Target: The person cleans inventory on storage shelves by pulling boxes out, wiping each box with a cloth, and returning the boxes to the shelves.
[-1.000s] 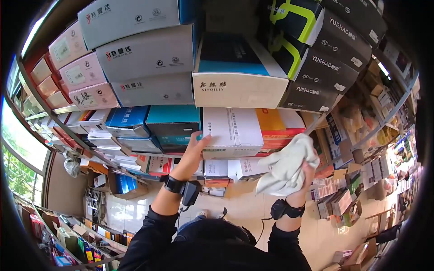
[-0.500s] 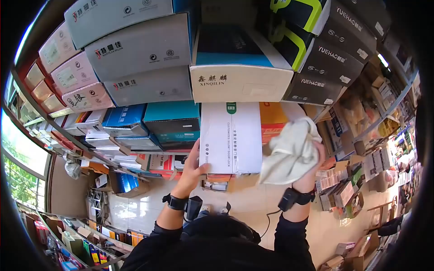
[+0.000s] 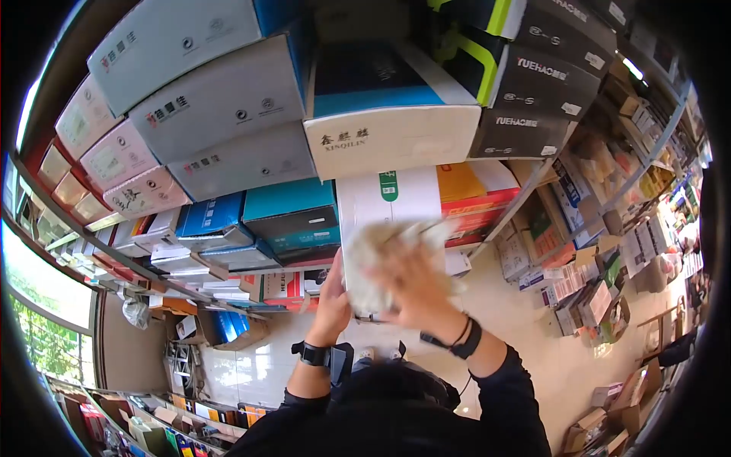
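Observation:
A white door lock box (image 3: 388, 199) lies flat, its far end beneath the upper stack and its near end sticking out. My left hand (image 3: 332, 303) grips the box along its left side near the front corner. Over the top of the box, my right hand (image 3: 411, 286) presses a whitish cloth (image 3: 373, 266), both smeared by motion. The cloth covers most of the box's near half and hides the print there.
Above the white box sits a cream Xinqilin box (image 3: 392, 145), with grey boxes (image 3: 228, 114) to its left and black Yuehao boxes (image 3: 533, 103) to its right. A teal box (image 3: 293, 209) and red boxes (image 3: 480, 209) flank it. Cartons (image 3: 590, 305) stand on the tiled floor (image 3: 510, 365).
The cloth in my right hand has swung left from beside the box onto its top. My left hand stays at the box's left side. The view has shifted slightly.

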Demonstrator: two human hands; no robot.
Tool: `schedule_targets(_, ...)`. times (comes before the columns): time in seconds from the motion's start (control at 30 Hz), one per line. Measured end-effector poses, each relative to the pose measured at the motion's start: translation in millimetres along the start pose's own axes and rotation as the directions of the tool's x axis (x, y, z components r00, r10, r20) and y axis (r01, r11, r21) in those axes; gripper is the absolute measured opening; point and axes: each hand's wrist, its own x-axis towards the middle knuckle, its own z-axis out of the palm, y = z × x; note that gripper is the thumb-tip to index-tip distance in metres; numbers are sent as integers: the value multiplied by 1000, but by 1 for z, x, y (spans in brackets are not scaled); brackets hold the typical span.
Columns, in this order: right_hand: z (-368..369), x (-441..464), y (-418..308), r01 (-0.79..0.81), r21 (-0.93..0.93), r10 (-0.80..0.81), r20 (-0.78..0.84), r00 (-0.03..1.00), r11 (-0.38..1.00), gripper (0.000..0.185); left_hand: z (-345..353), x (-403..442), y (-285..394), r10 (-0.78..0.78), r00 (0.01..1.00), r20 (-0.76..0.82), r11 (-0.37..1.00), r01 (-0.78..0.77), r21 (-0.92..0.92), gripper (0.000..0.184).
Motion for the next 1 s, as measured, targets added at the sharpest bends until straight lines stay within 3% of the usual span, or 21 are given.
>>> schedule_targets(0.03,8,-7,-12,97,-74,-94,43,995,992,69,-11,3,3,-59,998,28,939,46,340,71)
schedule_targets(0.07,16,-10,-22,192,-145,-180,93,979,971,70,-17,6,1,-120,992,38,764,68,642,68)
schedule_targets(0.1,22,-10,-18,223,-189,-219,44,975,956,68,-11,-1,-3,-117,993,-32,949,122,291,64)
schedule_targets(0.13,21,-10,-11,205,-197,-202,36,979,959,68,-9,-2,-2,-128,992,-14,947,126,294,64)
schedule_targets(0.2,9,-3,14,306,26,-300,-135,945,952,51,0,-3,3,-214,975,-61,968,204,-145,73)
schedule_targets(0.23,3,2,30,286,-6,-279,-242,929,958,42,-1,0,-2,-52,997,50,996,56,-64,82)
schedule_targets(0.27,-8,6,41,-119,302,162,-120,980,946,39,-1,1,-2,-88,996,-2,996,88,6,87)
schedule_targets(0.3,-26,14,54,90,-153,-141,-364,921,984,44,1,0,-2,-73,997,-7,997,73,28,86)
schedule_targets(0.33,-37,16,56,-45,-162,-20,-380,925,986,52,4,-1,-3,-55,998,-13,997,55,49,84)
schedule_targets(0.43,-38,24,61,-81,-6,76,-299,951,997,61,10,-3,1,-123,987,-101,992,119,-40,81)
schedule_targets(0.5,-19,22,43,92,-129,-109,-127,986,987,69,5,-4,-1,-72,997,-42,997,71,-17,72)
schedule_targets(0.53,-11,16,32,257,-30,-258,-20,966,966,74,2,-3,-1,-22,999,23,1000,22,5,63)
schedule_targets(0.57,-11,9,14,303,53,-307,143,941,952,66,1,-7,-3,-107,989,-103,992,99,-72,51)
schedule_targets(0.6,-5,-3,0,280,26,-278,230,933,960,66,-6,-7,-6,-96,990,-106,994,89,-69,51)
schedule_targets(0.67,0,1,9,360,-52,-335,259,906,932,58,-21,-3,-12,-157,988,-5,977,156,144,45)
schedule_targets(0.77,-21,24,26,453,-127,-399,306,864,882,53,-7,-5,1,-172,981,-92,983,177,43,55)
schedule_targets(0.8,-17,32,39,413,-137,-387,180,904,901,51,-7,-4,-3,-167,981,-96,984,171,42,55)
schedule_targets(0.87,-28,59,60,342,-258,-345,33,938,904,50,-10,-1,-11,2,1000,5,999,-2,45,74)
schedule_targets(0.9,-44,73,63,215,-244,-202,76,976,946,49,-9,-2,-7,-55,998,-9,998,55,19,84)
schedule_targets(0.93,-48,84,73,115,-318,-137,-48,989,941,48,-6,-2,-5,-52,999,-9,998,53,21,84)
schedule_targets(1.0,-78,107,78,-149,25,144,141,979,988,50,-3,-2,-1,-32,999,15,999,32,-5,82)
